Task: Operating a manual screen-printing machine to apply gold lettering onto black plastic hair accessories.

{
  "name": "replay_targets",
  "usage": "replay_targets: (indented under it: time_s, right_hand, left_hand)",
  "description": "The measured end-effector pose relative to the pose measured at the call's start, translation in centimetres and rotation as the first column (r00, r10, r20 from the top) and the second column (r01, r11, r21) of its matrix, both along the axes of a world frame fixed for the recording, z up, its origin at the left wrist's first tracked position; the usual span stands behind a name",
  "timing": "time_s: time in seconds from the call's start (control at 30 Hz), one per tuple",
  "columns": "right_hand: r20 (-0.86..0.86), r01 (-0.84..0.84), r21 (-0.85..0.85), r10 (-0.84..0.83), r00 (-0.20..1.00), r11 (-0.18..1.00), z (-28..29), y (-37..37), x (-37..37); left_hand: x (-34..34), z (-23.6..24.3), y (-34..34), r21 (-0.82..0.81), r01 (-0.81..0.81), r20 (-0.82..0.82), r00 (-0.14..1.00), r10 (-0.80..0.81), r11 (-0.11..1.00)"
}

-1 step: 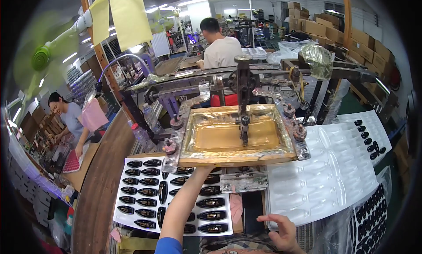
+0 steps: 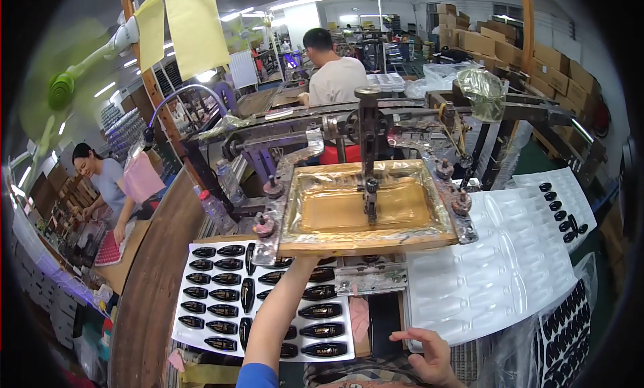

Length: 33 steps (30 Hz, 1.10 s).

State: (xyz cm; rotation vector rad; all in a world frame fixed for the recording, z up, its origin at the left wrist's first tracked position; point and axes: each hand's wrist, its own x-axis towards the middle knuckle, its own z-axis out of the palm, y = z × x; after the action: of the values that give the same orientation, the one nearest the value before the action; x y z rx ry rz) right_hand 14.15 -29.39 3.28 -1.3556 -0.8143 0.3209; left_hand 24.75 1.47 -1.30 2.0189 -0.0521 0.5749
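Several black pieces (image 2: 324,330) on white tray (image 2: 191,336) gold-marked, others unclear. Left hand hidden beneath amber frame (image 2: 335,211): grip, cannot tell. Right hand (image 2: 431,358): grip spread.

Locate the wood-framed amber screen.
In the head view, the screen sits at centre, with the tray of black pieces at its lower left and the white moulded tray to its right.

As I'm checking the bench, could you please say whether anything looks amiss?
In the left white tray, the middle column of black pieces lies turned against the sideways ones, though that may be its layout; I see no spill.
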Motion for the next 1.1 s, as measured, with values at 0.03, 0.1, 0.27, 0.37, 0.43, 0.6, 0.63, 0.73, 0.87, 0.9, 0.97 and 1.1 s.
replay_targets:
  time_s: [0.03,0.1,0.27,0.37,0.43,0.6,0.63,0.73,0.87,0.9,0.97,1.1]
  right_hand:
    - [0.004,0.011,0.0,-0.011,1.0,1.0,0.0,0.0,0.1]
    - [0.019,-0.033,-0.034,0.034,0.999,0.999,-0.2,-0.1,0.2]
    - [-0.03,-0.042,-0.031,0.041,0.999,0.999,-1.2,0.4,-0.1]
    - [-0.069,-0.03,-0.015,0.029,0.997,0.999,-1.4,0.9,-0.3]
    - [-0.041,0.001,-0.021,-0.002,0.999,1.0,-1.4,1.1,-0.1]
    - [0.017,0.084,-0.019,-0.084,0.996,0.996,-3.0,2.5,0.1]
    - [0.056,0.09,-0.03,-0.088,0.995,0.996,-2.8,3.3,0.1]
    - [0.11,0.087,-0.088,-0.077,0.991,0.992,-2.8,4.8,-0.3]
    - [0.122,0.11,-0.086,-0.099,0.988,0.99,-3.3,5.8,-0.7]
    - [0.144,0.139,-0.072,-0.128,0.981,0.988,-3.2,6.0,-0.9]
    - [0.146,0.175,-0.053,-0.166,0.975,0.983,-3.1,6.1,-1.1]
    - [0.29,0.24,-0.047,-0.217,0.932,0.97,-2.4,6.0,-0.9]
  left_hand:
    - [0.6,0.0,0.1,-0.087,0.046,0.03,0.999,-0.043,0.995]
    - [1.2,-0.1,0.4,-0.257,0.13,0.093,0.99,-0.11,0.958]
    - [0.8,-0.2,1.5,-0.609,0.317,0.261,0.946,-0.193,0.727]
    - [-0.3,-0.5,2.3,-0.754,0.401,0.349,0.915,-0.2,0.52]
    - [-1.0,0.2,2.0,-0.821,0.444,0.399,0.896,-0.197,0.359]
    - [-9.1,2.3,-3.9,-0.722,-0.046,0.061,0.99,0.129,0.69]
    - [-10.6,2.9,-4.9,-0.75,-0.066,0.074,0.98,0.183,0.658]
    - [-13.6,3.0,-6.5,-0.773,-0.047,0.173,0.944,0.281,0.633]
    - [-15.5,2.2,-7.7,-0.793,0.021,0.276,0.903,0.328,0.608]
    - [-15.9,1.9,-8.0,-0.799,-0.009,0.256,0.899,0.355,0.601]
    - [-16.5,1.9,-8.7,-0.815,-0.036,0.244,0.884,0.398,0.578]
    - [-17.4,1.6,-9.3,-0.801,-0.093,0.233,0.862,0.451,0.591]
